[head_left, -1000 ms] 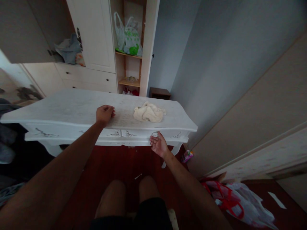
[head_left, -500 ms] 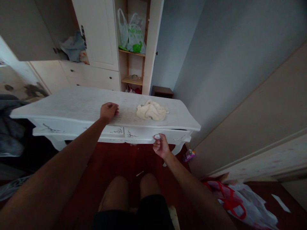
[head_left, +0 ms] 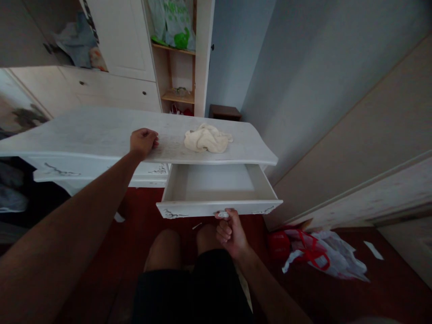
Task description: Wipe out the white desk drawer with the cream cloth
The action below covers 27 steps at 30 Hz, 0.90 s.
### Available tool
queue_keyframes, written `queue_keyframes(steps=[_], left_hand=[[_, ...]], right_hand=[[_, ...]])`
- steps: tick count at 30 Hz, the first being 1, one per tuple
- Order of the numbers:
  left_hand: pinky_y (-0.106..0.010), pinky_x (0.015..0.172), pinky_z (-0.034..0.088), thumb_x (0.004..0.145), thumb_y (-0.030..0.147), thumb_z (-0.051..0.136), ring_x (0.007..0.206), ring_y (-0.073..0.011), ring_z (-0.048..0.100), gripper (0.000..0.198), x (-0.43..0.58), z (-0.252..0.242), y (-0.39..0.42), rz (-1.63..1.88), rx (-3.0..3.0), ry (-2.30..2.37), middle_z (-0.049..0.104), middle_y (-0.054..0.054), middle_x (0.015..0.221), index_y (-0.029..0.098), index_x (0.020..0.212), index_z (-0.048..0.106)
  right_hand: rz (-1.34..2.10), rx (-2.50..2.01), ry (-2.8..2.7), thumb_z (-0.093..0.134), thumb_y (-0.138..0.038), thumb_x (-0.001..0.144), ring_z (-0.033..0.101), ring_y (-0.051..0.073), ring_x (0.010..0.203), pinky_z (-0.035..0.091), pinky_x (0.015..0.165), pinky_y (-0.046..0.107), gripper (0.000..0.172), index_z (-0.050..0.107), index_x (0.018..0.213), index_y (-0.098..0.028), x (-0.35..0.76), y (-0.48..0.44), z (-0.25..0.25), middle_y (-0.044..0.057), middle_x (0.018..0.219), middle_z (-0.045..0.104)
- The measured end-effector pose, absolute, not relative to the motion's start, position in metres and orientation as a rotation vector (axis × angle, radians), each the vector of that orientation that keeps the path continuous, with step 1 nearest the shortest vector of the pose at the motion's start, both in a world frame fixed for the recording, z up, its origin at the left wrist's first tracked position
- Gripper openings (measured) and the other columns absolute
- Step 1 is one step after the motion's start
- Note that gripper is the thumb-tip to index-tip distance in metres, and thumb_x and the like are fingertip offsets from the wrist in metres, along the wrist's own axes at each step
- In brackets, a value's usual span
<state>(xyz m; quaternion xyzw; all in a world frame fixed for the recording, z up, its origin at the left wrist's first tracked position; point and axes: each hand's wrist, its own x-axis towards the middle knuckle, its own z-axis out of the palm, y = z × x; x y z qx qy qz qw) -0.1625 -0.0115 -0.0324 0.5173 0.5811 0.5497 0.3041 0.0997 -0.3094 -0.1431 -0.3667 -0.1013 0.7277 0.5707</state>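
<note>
My right hand (head_left: pixel 231 231) pinches the pale round knob (head_left: pixel 223 214) on the front of a white drawer (head_left: pixel 189 209). The drawer stands pulled out from under the tabletop, and its inside shows a bare pale bottom. Dark floral ornaments decorate both ends of the drawer front. My left hand (head_left: pixel 144 142) rests on the worn white tabletop (head_left: pixel 111 130), its fingers curled in and nothing visible in them. To the right of that hand lies a crumpled cream cloth (head_left: pixel 207 138), apart from both hands.
Behind the table stands a white wardrobe (head_left: pixel 124 40) with open shelves holding a plastic bag (head_left: pixel 178 27). A brown box-like piece (head_left: pixel 225 112) sits by the blue-grey wall. Bags with red handles (head_left: pixel 334 254) lie on the red floor at right. My knees are below the drawer.
My right hand has drawn the drawer out toward me from nearly closed, keeping hold of the knob. My left hand stays on the tabletop. The view has tilted down slightly.
</note>
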Motion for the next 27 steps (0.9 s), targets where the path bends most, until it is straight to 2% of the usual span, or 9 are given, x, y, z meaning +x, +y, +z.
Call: queue_keyframes(steps=[5, 8, 13, 16, 21, 24, 27], left_hand=[[-0.024, 0.053, 0.045, 0.084, 0.012, 0.059, 0.05, -0.009, 0.052, 0.008, -0.159, -0.03, -0.013, 1.439, 1.376, 1.573, 0.059, 0.003, 0.061, 0.013, 0.076, 0.063], [-0.024, 0.051, 0.045, 0.083, 0.011, 0.059, 0.049, -0.0088, 0.052, 0.01, -0.158, -0.029, -0.013, 1.453, 1.381, 1.572, 0.059, 0.003, 0.06, 0.013, 0.075, 0.063], [-0.024, 0.052, 0.046, 0.082, 0.013, 0.059, 0.05, -0.0094, 0.054, 0.008, -0.159, -0.034, -0.009, 1.469, 1.4, 1.582, 0.06, 0.002, 0.062, 0.013, 0.075, 0.064], [-0.024, 0.058, 0.048, 0.084, 0.016, 0.059, 0.053, -0.0089, 0.055, 0.01, -0.159, -0.036, -0.009, 1.428, 1.456, 1.637, 0.062, 0.0, 0.067, 0.01, 0.082, 0.067], [-0.027, 0.072, 0.05, 0.09, 0.02, 0.054, 0.063, -0.0072, 0.055, 0.026, -0.159, -0.036, -0.015, 1.34, 1.603, 1.674, 0.07, -0.009, 0.086, 0.0, 0.1, 0.068], [-0.026, 0.07, 0.05, 0.089, 0.021, 0.054, 0.063, -0.0091, 0.056, 0.025, -0.16, -0.036, -0.015, 1.331, 1.584, 1.677, 0.071, -0.01, 0.087, 0.002, 0.098, 0.068], [-0.025, 0.064, 0.049, 0.085, 0.02, 0.056, 0.061, -0.0114, 0.058, 0.017, -0.161, -0.036, -0.014, 1.356, 1.55, 1.677, 0.068, -0.006, 0.077, 0.009, 0.089, 0.068]], right_hand=[[1.625, -0.901, -0.214, 0.08, -0.056, 0.068, 0.018, 0.004, 0.033, 0.017, 0.034, 0.019, 0.041, 0.074, 0.07, -0.016, 0.091, -0.334, -0.15, -0.013, 0.034, 0.031], [1.622, -0.918, -0.219, 0.078, -0.056, 0.071, 0.02, 0.004, 0.033, 0.018, 0.035, 0.02, 0.041, 0.074, 0.073, -0.016, 0.092, -0.345, -0.159, -0.013, 0.035, 0.031], [1.628, -0.948, -0.188, 0.081, -0.057, 0.068, 0.023, 0.005, 0.034, 0.02, 0.036, 0.019, 0.041, 0.072, 0.073, -0.017, 0.09, -0.358, -0.176, -0.013, 0.036, 0.033], [1.614, -0.936, -0.205, 0.081, -0.057, 0.068, 0.022, 0.005, 0.034, 0.02, 0.036, 0.02, 0.042, 0.072, 0.073, -0.017, 0.089, -0.361, -0.183, -0.013, 0.035, 0.032], [1.625, -0.957, -0.245, 0.08, -0.06, 0.069, 0.026, 0.005, 0.035, 0.024, 0.037, 0.02, 0.044, 0.072, 0.075, -0.018, 0.09, -0.361, -0.186, -0.012, 0.036, 0.035], [1.632, -0.982, -0.28, 0.079, -0.063, 0.071, 0.027, 0.006, 0.034, 0.024, 0.037, 0.02, 0.047, 0.072, 0.079, -0.017, 0.091, -0.362, -0.187, -0.011, 0.037, 0.035], [1.615, -1.011, -0.293, 0.078, -0.063, 0.071, 0.025, 0.005, 0.034, 0.022, 0.037, 0.02, 0.048, 0.073, 0.08, -0.016, 0.089, -0.363, -0.19, -0.012, 0.036, 0.033]])
